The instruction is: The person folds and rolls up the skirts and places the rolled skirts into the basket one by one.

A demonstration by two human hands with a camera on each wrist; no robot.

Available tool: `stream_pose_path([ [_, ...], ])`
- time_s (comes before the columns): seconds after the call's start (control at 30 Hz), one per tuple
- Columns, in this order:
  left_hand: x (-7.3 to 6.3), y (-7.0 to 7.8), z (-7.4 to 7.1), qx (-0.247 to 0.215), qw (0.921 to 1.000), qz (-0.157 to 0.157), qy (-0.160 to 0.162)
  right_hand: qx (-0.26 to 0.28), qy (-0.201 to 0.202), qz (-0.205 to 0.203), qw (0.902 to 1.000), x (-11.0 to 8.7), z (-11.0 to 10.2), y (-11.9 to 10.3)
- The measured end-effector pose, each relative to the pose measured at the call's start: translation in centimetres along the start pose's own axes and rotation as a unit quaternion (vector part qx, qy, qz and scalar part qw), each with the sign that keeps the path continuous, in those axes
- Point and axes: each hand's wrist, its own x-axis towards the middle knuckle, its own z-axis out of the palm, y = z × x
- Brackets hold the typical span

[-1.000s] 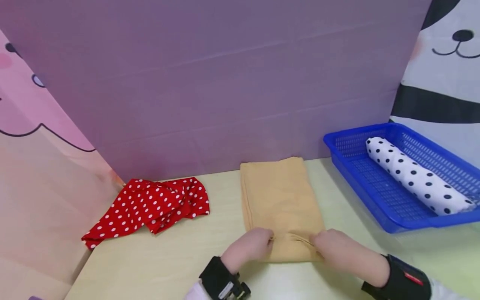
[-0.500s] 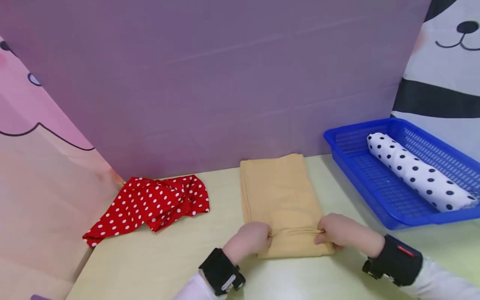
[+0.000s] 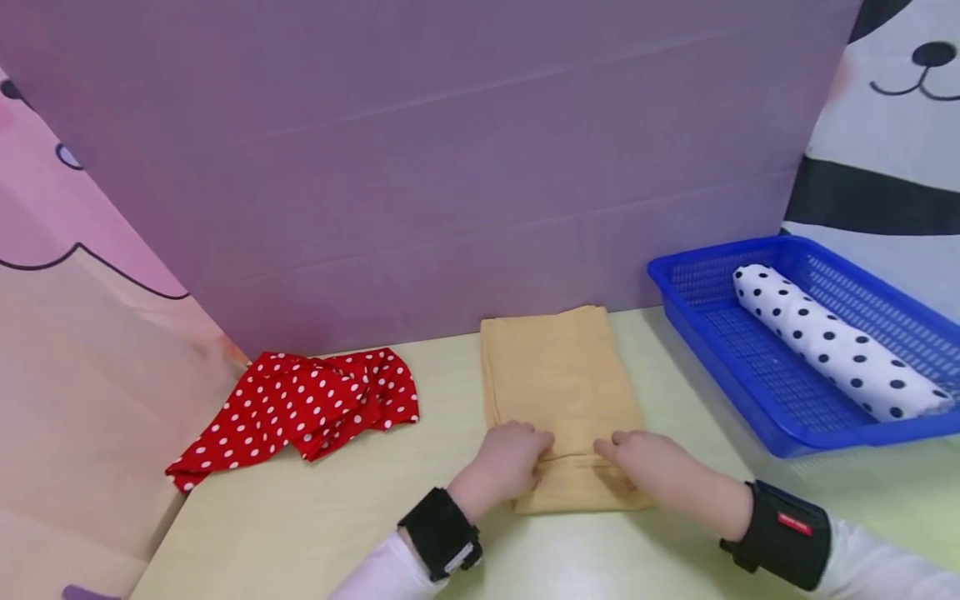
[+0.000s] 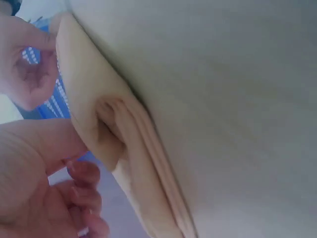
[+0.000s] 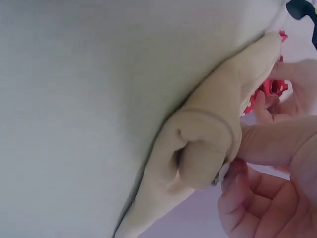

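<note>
A tan cloth [image 3: 558,375], folded into a long rectangle, lies on the table with a turned-over band along its near end. My left hand [image 3: 506,462] grips the left part of that band, its thumb [image 4: 62,141] against the fold in the left wrist view. On the band's right part, my right hand [image 3: 648,467] pinches the fabric between thumb and curled fingers. The right wrist view shows a small pale label [image 5: 221,173] at those fingertips and the hollow end of the rolled fold.
A crumpled red polka-dot cloth [image 3: 307,408] lies at the left of the table. At the right stands a blue basket [image 3: 720,392] holding a rolled white cloth [image 3: 832,337] with black dots. A purple backdrop [image 3: 450,167] rises behind the table.
Both hands have shifted a little away from the near edge, and the right hand has come inward to the left. The turned-over band now lies slightly farther up the tan cloth.
</note>
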Motion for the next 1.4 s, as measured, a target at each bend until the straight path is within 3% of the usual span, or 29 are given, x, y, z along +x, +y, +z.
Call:
stream_pose_path([
  [0.17,0.1,0.9,0.4,0.023,0.9981,0.053,-0.022,-0.035,0.015,-0.016,0.9991,-0.2,0.2,-0.6],
  [0.4,-0.5,1.2,0.5,0.012,0.9973,0.067,-0.028,-0.098,0.008,-0.061,0.9933,-1.1,0.3,-1.0],
  [0.6,-1.4,1.2,0.4,-0.008,0.9955,0.074,-0.059,-0.047,-0.016,-0.049,0.9976,-1.9,0.2,-1.3],
  [0.8,-1.6,1.5,0.2,0.019,0.9953,0.085,-0.041,-0.072,-0.015,-0.058,0.9956,-2.0,0.3,-1.5],
  [0.97,-1.2,1.0,-0.6,-0.008,0.9956,0.086,-0.035,-0.013,-0.018,-0.074,0.997,-1.5,0.1,-0.3],
  [1.2,0.6,-0.5,-0.6,-0.103,0.9924,0.032,-0.06,0.137,-0.038,-0.044,0.9889,-0.3,-0.1,2.4],
  [1.4,1.4,-1.1,0.0,-0.132,0.9887,0.01,-0.07,0.167,-0.055,-0.052,0.9831,0.3,0.1,3.7],
])
